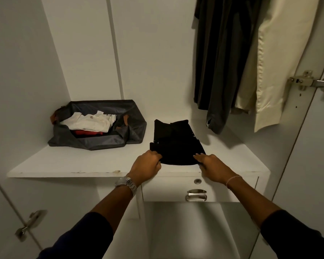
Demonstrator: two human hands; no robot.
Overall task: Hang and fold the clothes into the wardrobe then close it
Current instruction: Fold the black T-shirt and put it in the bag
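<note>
A folded black fabric garment (pixel 176 144) is lying near the front edge of the white wardrobe shelf (pixel 67 161), the left hand (pixel 148 165) pinching its near-left corner and the right hand (pixel 211 165) resting open-fingered on its near-right corner, bare shelf lying between it and the grey open bag (pixel 101 141), its folds being too dark to make out.

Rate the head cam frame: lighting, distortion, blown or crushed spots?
Head view: dim, warm light; wide-angle bending of the wardrobe's straight edges; the folded black garment is crushed to near-solid black, folds barely readable; mild glare on the drawer handle; soft shadow beneath the hanging dark garment; both hands are sharp.
</note>
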